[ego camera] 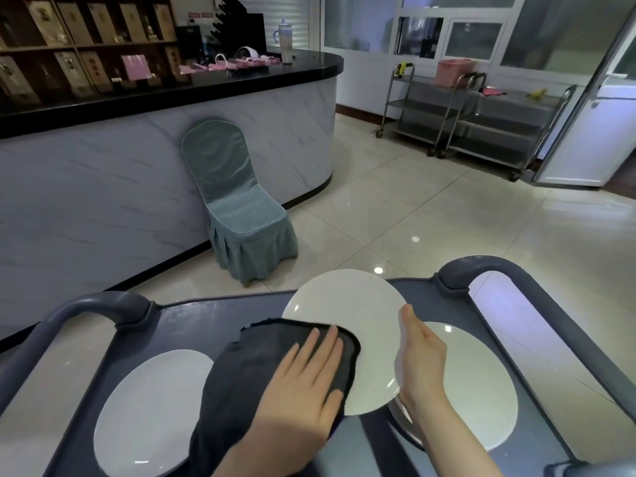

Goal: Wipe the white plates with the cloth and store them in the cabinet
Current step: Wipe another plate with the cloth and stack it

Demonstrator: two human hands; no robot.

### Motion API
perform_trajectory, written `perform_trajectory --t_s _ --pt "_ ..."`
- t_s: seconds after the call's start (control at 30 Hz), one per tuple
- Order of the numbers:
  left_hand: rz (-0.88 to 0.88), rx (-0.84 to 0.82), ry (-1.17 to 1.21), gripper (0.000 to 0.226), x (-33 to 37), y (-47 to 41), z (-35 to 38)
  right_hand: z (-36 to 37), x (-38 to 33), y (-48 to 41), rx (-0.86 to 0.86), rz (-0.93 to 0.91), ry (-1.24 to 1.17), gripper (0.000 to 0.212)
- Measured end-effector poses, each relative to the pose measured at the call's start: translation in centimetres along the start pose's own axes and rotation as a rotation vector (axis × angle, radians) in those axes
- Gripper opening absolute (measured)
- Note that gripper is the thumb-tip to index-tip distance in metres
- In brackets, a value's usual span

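Nearest, the left hand (303, 383) presses flat, fingers straight and slightly spread, on the dark cloth (241, 370) covering the tilted white plate (347, 315), whose right rim the right hand (421, 356) steadies with straight fingers pressed together, above the grey cart (206, 311).

The left hand (303, 383) lies flat, palm down, fingers spread, while the right hand (421, 356) stands edge-on, fingers straight.
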State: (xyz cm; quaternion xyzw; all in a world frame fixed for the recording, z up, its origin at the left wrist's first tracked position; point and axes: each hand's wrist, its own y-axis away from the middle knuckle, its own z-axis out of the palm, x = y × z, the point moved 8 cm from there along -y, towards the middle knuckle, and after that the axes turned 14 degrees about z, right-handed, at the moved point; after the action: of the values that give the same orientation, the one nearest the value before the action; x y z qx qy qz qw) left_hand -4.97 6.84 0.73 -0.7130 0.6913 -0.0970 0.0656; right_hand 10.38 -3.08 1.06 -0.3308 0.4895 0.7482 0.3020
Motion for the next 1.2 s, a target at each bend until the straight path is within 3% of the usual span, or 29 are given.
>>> perform_trajectory --t_s 0.13,0.37,0.5,0.57,0.67,0.77,0.87,0.93,1.0,1.07,1.2 --pt "0.047 0.025 0.02 0.067 1.8 -0.8 0.2 0.6 0.8 1.3 -0.003 -0.014 0.044 0.042" --pt "-0.01 0.114 0.054 0.063 -2.0 -6.2 -3.2 2.9 2.4 2.7 -0.137 -0.017 0.105 0.03" --pt "-0.002 0.21 0.109 0.049 -4.1 -6.7 -6.0 3.5 0.4 3.5 -0.182 -0.149 0.364 0.041" --pt "-0.054 0.22 0.251 0.038 -5.3 -6.5 -7.1 4.3 -1.7 4.2 -0.241 -0.275 0.558 0.037" --pt "-0.122 0.192 0.516 0.021 -6.4 -5.8 -7.7 5.7 -3.7 4.7 -0.346 -0.437 0.861 0.053" --pt "-0.166 0.251 0.689 0.016 -6.4 -4.6 -8.1 6.7 -4.7 5.2 -0.44 -0.487 0.998 0.031" --pt "-0.295 0.354 0.859 0.007 -7.0 -3.1 -7.8 7.1 -5.9 5.7 -0.483 -0.478 1.018 0.021" --pt "-0.434 0.451 0.947 0.007 -7.5 -1.6 -7.2 6.6 -6.8 5.3 -0.432 -0.477 0.979 0.032" --pt "-0.601 0.55 1.012 0.012 -7.8 0.2 -6.1 5.6 -7.3 4.6 -0.357 -0.451 0.842 0.038" --pt "-0.717 0.592 1.047 0.014 -7.7 1.4 -5.3 4.4 -7.0 3.9 -0.282 -0.385 0.66 0.029" --pt "-0.666 0.535 0.938 0.013 -8.9 0.9 -6.1 4.2 -6.0 3.7 -0.277 -0.346 0.649 0.014"
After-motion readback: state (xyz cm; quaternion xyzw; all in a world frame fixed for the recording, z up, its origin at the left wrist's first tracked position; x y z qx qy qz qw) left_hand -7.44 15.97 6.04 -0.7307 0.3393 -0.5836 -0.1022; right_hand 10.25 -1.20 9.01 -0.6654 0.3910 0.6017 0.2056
